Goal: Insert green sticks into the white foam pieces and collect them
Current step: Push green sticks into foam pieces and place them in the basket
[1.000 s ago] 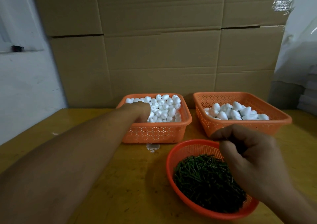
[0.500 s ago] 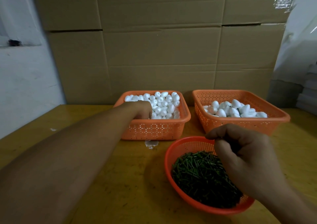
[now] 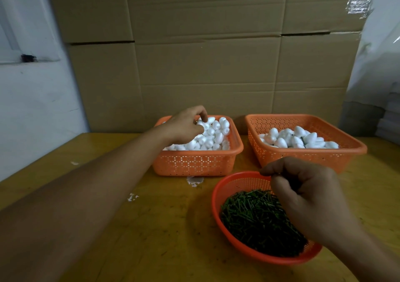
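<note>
My left hand (image 3: 184, 127) reaches into the left orange basket (image 3: 194, 162), which is full of small white foam pieces (image 3: 216, 135). Its thumb and fingers pinch one foam piece at the top of the pile. My right hand (image 3: 307, 197) hovers over the round red basket (image 3: 216, 197) of short green sticks (image 3: 253, 217). Its fingers are curled shut on a few green sticks, mostly hidden inside the fist. The right orange basket (image 3: 303, 158) holds larger white foam pieces (image 3: 300, 139), some with dark stick ends showing.
Everything stands on a yellow wooden table (image 3: 151, 227). Stacked cardboard boxes (image 3: 205, 65) form a wall right behind the baskets. White foam crumbs (image 3: 194, 181) lie in front of the left basket. A white wall is at the left, and plastic sheeting (image 3: 381, 54) at the right.
My left hand has risen from deep in the foam pile and moved right, its fingers now pinching a piece at the top. My right hand has stayed above the stick basket.
</note>
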Motion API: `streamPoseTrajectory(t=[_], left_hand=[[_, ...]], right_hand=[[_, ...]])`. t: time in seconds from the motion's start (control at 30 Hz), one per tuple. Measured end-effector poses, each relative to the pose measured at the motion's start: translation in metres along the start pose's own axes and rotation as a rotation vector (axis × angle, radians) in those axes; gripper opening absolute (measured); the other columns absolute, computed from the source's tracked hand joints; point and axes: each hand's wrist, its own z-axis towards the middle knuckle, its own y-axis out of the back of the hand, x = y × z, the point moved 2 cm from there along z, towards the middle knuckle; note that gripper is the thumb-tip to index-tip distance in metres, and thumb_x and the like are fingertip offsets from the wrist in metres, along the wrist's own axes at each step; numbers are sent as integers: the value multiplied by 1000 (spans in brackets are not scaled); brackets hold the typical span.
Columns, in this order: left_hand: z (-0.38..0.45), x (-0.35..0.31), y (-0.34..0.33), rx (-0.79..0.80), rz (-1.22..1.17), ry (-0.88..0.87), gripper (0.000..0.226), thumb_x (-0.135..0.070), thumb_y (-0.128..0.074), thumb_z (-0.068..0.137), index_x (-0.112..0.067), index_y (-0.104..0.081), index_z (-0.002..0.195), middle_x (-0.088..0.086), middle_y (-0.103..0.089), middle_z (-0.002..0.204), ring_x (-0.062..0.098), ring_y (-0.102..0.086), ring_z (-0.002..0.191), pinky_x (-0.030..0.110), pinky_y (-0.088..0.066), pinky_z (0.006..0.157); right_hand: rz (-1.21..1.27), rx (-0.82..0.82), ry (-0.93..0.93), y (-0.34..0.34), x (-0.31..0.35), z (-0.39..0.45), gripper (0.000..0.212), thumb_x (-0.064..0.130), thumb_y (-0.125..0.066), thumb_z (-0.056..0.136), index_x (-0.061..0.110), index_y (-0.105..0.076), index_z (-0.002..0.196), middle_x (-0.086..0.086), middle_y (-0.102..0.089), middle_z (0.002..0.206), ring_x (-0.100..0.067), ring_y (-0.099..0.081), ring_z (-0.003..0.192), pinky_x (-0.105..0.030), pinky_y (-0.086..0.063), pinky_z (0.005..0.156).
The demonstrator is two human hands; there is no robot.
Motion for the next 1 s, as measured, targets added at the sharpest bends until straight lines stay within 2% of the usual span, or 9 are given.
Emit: streamPoseTrajectory(t=[0.13,0.3,0.43,0.5,0.6,0.67,0.77,0.9,1.0], left_hand=[[-34,-20,3,-74,-174,-117,19,-17,-59,95,-31,-69,103,7,-66,82,25,-60,73,39,-50,68],[-75,-38,-9,-72,-614,-140,20,-11,-64,97,-20,-71,114,13,-72,88,13,-62,71,25,-55,68],[-99,-44,-33,45,-981,-46,30,3,-68,89,-13,-69,114,8,-67,80,13,-59,69,24,-52,67],[-109,-46,-44,83,-1059,-22,28,0,-67,90,-13,-68,114,6,-68,79,12,-58,66,23,-51,63],[-118,-48,-52,79,-1017,-42,29,-20,-68,89,-10,-66,117,-2,-63,72,10,-53,64,24,-46,62],[-124,-50,-55,31,-896,-84,32,-33,-69,87,-12,-69,111,-5,-59,70,7,-51,64,26,-44,62],[-134,-52,-60,-38,-722,-192,26,-45,-73,87,-20,-72,96,17,-60,81,21,-53,72,45,-45,68],[-139,-57,-58,-67,-735,-278,24,-45,-69,86,-22,-72,94,-3,-68,88,9,-63,82,25,-52,73],[-138,-58,-57,-41,-835,-270,24,-35,-70,90,-16,-69,105,5,-71,86,14,-65,75,21,-51,65]], right_hand=[[18,46,-27,-2,-3,0,27,3,-59,87,25,-74,88,6,-59,48,-7,-44,33,-14,-29,37],[-20,110,-71,-6,-6,-1,27,4,-61,89,26,-74,97,3,-61,51,-7,-45,34,-16,-31,37],[-132,175,-88,-7,-6,-3,23,11,-67,90,29,-75,101,11,-64,55,-6,-51,36,-15,-33,37],[-226,234,-88,-7,-4,-2,19,16,-71,89,31,-77,100,16,-68,61,-1,-60,49,-15,-43,45],[-404,380,-103,-6,-4,0,17,28,-72,89,39,-76,101,24,-71,89,2,-66,77,-24,-56,70],[-500,497,-127,-5,-4,1,11,40,-67,91,43,-73,100,22,-70,94,-1,-65,82,-30,-57,75],[-648,631,-152,-5,-2,2,26,63,-55,91,44,-68,104,16,-67,94,-4,-63,82,-31,-57,75],[-754,740,-144,-9,1,2,47,78,-50,82,41,-60,110,19,-59,97,-2,-58,88,-31,-56,79],[-781,781,-106,-15,2,1,40,70,-52,86,37,-59,107,18,-55,102,-4,-57,93,-32,-54,81]])
